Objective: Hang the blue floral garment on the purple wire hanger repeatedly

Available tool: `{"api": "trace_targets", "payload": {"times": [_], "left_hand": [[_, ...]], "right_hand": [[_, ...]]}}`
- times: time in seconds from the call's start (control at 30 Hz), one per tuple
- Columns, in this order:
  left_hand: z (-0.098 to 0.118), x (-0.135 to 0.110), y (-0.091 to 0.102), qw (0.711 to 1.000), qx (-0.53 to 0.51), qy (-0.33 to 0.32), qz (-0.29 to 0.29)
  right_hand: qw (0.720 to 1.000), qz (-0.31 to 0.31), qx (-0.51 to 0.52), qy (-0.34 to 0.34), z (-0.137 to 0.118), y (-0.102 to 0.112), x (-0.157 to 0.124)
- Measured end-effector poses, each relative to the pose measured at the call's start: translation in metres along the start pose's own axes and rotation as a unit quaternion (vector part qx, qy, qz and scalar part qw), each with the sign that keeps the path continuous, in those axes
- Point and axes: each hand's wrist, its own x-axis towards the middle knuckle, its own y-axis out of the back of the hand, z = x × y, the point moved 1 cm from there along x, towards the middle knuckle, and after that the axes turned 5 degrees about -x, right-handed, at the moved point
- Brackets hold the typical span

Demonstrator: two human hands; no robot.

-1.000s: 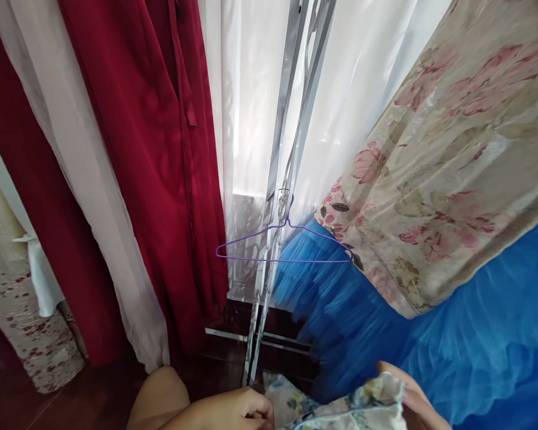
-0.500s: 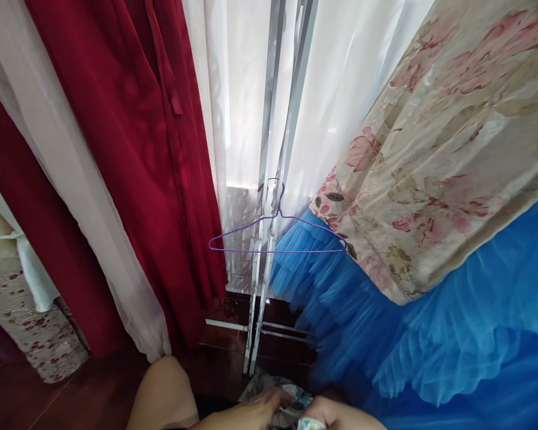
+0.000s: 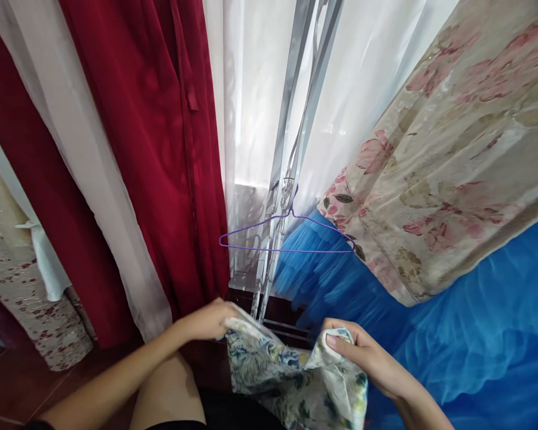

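Note:
Stretched between my two hands is a white cloth garment (image 3: 296, 382) with a blue, green and yellow floral print. My left hand (image 3: 213, 319) is closed on its upper left corner. The fingers of my right hand (image 3: 349, 343) grip its upper right edge, thumb pressed on top. The lower part of the garment hangs over my lap and runs out of view. Beyond both hands, a purple wire hanger (image 3: 287, 251) hangs bare in front of the metal rack posts (image 3: 291, 113).
Long red fabric (image 3: 152, 155) and a pale sheer panel hang at the left. On the right are a beige floral garment (image 3: 439, 197) and blue tulle (image 3: 457, 334) below it. White curtains (image 3: 255, 107) hang behind. Dark reddish tiles (image 3: 67, 388) cover the floor.
Both hands have risen from the bottom edge and moved apart, spreading the floral garment between them. The camera view has shifted slightly left.

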Motion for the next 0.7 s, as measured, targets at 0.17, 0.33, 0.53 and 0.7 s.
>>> {"api": "trace_targets", "payload": {"times": [0.17,0.33,0.53,0.7], "left_hand": [[0.011,-0.006,0.119,0.984,0.162,-0.033,0.072],[0.010,-0.001,0.170,0.955,0.223,-0.011,0.195],[0.053,0.033,0.169,0.917,0.215,-0.111,0.317],[0.089,0.072,0.148,0.905,0.127,-0.153,0.376]], "right_hand": [[0.988,0.044,-0.132,0.068,-0.028,0.021,0.036],[0.908,0.233,-0.311,0.159,-0.047,0.054,0.105],[0.828,0.276,-0.462,0.158,-0.031,0.055,0.143],[0.843,0.238,-0.442,0.194,-0.010,0.042,0.120]]}}
